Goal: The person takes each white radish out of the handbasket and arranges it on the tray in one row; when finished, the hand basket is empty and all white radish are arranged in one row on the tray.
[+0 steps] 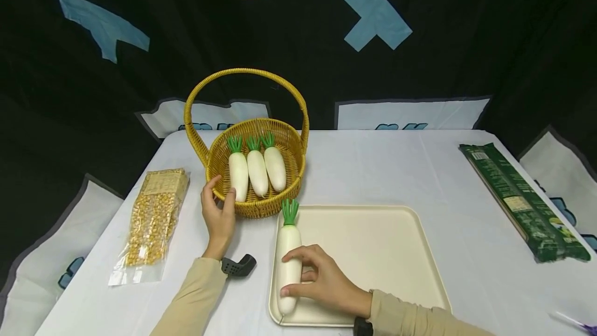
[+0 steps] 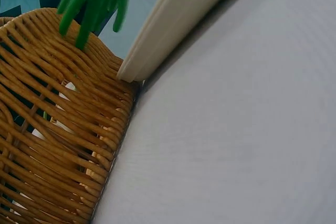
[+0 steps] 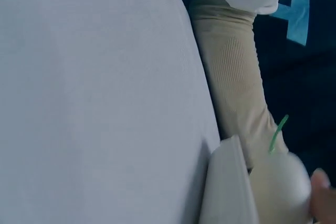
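- The right hand [image 1: 326, 281] holds a white radish [image 1: 289, 237], its thumb and fingers curled over the lower half.
- Within that grip, the radish lies lengthwise along the left edge of a cream rectangular tray [image 1: 364, 253]; its green leafy top points away from the person, beyond the fingers. Whether its full weight rests on the tray, I cannot tell.
- The rest of the tray spreads under the right hand and to the right of the grip.
- Beyond the right hand and to its left stands a woven wicker basket [image 1: 254, 211] with a tall arched handle; the tray's far left corner sits just beside it.
- The left hand [image 1: 220, 227] rests on the basket's near left rim, thumb and index finger spread apart; whether it pinches the rim, I cannot tell.
- Just past the left fingertips, three white radishes [image 1: 257, 172] lie side by side inside the basket, green tops away from the person. The left thumb overlaps the lower end of the leftmost one; contact is unclear.
- To the left of the left hand, apart from it, lies a clear bag of yellow corn kernels [image 1: 151, 222].
- Well to the right of both hands, a long green packet [image 1: 517, 196] lies slantwise on the white-covered table [image 1: 382, 170].
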### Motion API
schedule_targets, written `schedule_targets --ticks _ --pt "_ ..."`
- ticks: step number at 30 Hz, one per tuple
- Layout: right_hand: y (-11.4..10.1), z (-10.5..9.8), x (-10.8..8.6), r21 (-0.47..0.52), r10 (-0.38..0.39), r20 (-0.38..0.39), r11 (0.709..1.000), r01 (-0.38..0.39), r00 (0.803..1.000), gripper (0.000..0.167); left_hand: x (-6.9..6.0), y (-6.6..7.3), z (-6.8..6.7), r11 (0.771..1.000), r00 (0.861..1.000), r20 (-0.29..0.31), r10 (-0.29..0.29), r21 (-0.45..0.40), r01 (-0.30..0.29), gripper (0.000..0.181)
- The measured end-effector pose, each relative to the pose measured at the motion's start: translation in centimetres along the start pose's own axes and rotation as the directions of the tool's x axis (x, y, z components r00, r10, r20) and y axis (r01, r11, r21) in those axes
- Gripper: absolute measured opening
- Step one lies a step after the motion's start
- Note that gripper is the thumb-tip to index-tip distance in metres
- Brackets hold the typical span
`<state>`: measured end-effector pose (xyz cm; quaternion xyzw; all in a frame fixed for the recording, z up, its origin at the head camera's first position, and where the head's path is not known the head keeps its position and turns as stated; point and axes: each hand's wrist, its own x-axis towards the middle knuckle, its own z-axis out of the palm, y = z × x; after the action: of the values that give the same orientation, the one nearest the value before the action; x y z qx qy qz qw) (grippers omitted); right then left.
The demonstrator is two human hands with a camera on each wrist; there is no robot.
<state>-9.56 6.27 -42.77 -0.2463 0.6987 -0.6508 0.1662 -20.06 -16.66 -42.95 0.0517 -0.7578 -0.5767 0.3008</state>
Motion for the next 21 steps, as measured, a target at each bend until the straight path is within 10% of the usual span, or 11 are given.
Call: schedule_targets --ticks 8,21 --pt "0.1 0.3 -0.3 -0.391 -0.113 -0.007 0.915 0.101 0.994 0.043 -0.1 -0.2 0.0 1.000 1.000 -0.004 0.014 -0.010 -0.014 0.043" --pt "-0.6 0.3 -0.9 -0.465 -0.006 0.049 0.885 0.029 0.999 0.051 -0.8 3.5 -0.4 0.998 0.999 0.029 -0.031 -0.045 0.033 0.042"
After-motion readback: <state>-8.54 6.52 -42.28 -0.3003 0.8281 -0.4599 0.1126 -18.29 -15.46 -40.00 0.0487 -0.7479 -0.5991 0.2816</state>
